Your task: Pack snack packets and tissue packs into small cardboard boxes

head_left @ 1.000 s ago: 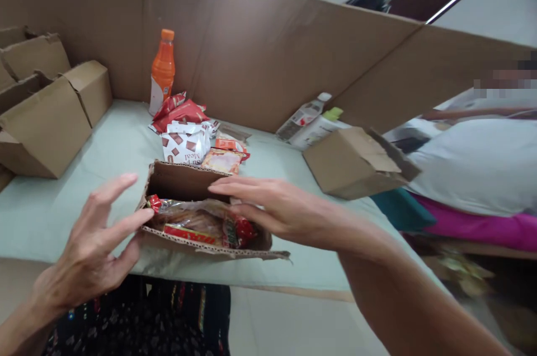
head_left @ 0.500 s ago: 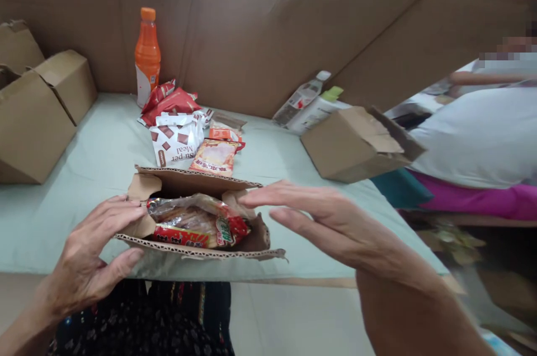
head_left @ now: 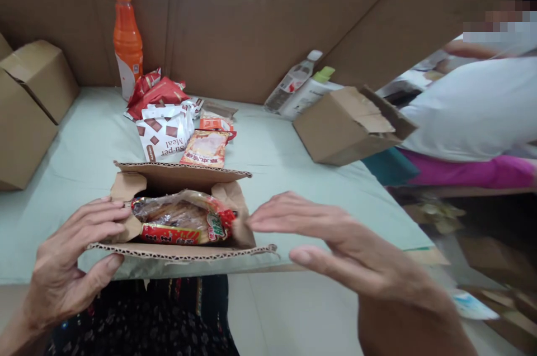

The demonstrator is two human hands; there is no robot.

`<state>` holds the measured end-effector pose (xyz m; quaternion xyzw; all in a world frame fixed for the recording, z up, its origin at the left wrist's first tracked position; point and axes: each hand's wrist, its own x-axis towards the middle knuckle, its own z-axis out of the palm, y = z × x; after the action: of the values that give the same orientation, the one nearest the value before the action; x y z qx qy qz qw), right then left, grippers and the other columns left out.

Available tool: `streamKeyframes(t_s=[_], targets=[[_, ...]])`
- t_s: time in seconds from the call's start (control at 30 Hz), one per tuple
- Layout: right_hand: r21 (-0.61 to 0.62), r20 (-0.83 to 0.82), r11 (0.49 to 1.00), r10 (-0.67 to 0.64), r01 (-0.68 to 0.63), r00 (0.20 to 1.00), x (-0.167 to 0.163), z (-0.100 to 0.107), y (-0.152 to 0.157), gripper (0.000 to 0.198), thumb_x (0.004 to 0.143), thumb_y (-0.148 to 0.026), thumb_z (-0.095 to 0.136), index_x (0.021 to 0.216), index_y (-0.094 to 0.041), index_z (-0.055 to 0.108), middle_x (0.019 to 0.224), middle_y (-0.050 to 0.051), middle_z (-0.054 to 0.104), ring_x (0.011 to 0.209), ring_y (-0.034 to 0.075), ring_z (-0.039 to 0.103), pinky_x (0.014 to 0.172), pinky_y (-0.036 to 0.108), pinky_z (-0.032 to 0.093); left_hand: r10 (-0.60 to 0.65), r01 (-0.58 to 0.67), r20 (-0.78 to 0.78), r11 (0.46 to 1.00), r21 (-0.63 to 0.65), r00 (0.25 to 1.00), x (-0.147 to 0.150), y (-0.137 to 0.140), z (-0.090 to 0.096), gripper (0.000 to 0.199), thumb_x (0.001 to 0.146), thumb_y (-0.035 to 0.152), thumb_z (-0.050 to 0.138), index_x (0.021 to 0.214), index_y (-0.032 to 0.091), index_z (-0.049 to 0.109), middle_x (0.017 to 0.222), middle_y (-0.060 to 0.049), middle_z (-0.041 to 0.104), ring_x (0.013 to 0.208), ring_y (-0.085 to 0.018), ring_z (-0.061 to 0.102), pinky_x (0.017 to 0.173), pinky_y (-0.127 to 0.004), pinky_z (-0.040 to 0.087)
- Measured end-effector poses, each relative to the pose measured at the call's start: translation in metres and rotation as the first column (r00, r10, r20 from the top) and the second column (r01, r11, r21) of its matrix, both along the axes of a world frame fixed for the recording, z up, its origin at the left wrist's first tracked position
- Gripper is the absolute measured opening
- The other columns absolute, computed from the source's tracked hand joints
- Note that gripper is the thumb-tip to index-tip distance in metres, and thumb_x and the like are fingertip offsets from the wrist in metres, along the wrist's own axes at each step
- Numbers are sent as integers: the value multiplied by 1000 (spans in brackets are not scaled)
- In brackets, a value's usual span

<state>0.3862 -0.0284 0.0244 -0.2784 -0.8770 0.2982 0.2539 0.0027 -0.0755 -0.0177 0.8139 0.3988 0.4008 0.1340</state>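
A small cardboard box stands with its flaps up near the table's front edge. Inside lies a clear food packet with red and yellow printing. My left hand rests at the box's left end, fingers over the short left flap and thumb apart by the front flap. At the other end, my right hand has its fingers stretched out, with the tips at the short right flap. Its thumb is spread away from the fingers, and nothing is in the palm.
Behind the box lie white snack packets, red packets and an orange-and-cream packet. An orange drink bottle stands behind them. Other cardboard boxes sit right and left. A person in white is at the right.
The short right flap has been pushed outward and up by my right hand's fingertips. My left hand stays at the left end. The whole view has shifted slightly.
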Motion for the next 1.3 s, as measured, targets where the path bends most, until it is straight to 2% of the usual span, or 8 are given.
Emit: streamKeyframes(t_s=[0.2,0.4,0.57,0.7,0.83,1.03,1.17,1.3], targets=[[-43,71,997,66,-63,995,-17,-13,-7,44,101,-49,64,139,-28,69,129,11,77,128,28,67,105,49,56,13,-13,-9,1000,-9,1000,2,-1,2,27,98,15,60,122,25,67,126,-4,77,126,-25,69,112,-50,56],[115,-12,988,-105,106,994,-15,-14,-10,51,100,-47,65,149,-34,59,140,10,71,128,28,67,103,46,58,44,-43,-27,999,34,999,6,3,4,22,99,16,62,118,25,68,119,-3,79,121,-22,72,110,-45,59],[162,66,986,-53,42,996,-23,-21,-7,55,98,-50,67,148,-27,60,131,12,75,119,29,72,101,47,60,162,-160,-38,986,38,986,7,-1,-2,32,100,21,66,131,25,63,119,-3,79,115,-22,75,106,-40,61],[172,-113,964,-187,205,976,-22,-22,-6,52,102,-47,62,152,-35,56,145,10,67,134,30,63,109,48,56,290,-282,-82,954,97,953,8,-4,-10,57,102,36,67,153,24,47,133,-8,74,114,-24,76,102,-35,63],[287,-210,879,-329,379,921,-27,-25,5,68,99,-46,66,162,-33,44,157,12,56,144,35,53,116,57,48,329,-321,-77,942,94,941,12,-1,-10,58,103,37,65,156,27,44,138,-8,69,122,-26,71,107,-39,60],[427,-24,885,-194,185,981,-39,-52,10,51,105,-31,56,155,-28,52,136,12,72,124,30,68,100,50,57,268,-246,-132,956,162,954,16,7,-4,43,100,19,65,142,24,56,166,-14,36,146,-32,49,115,-47,51],[454,24,880,-169,140,985,-33,-59,4,54,107,-45,50,157,-25,49,145,15,66,134,32,62,104,53,52,109,-85,-210,989,121,972,16,14,-8,30,103,12,52,130,20,61,144,-11,60,144,-29,51,116,-47,49],[474,174,880,-128,31,976,-28,-45,9,71,101,-64,54,159,-24,47,152,16,61,140,35,56,111,57,46,109,-85,-168,985,147,980,17,19,-13,30,100,9,52,127,19,62,140,-11,62,141,-29,52,114,-48,50]])
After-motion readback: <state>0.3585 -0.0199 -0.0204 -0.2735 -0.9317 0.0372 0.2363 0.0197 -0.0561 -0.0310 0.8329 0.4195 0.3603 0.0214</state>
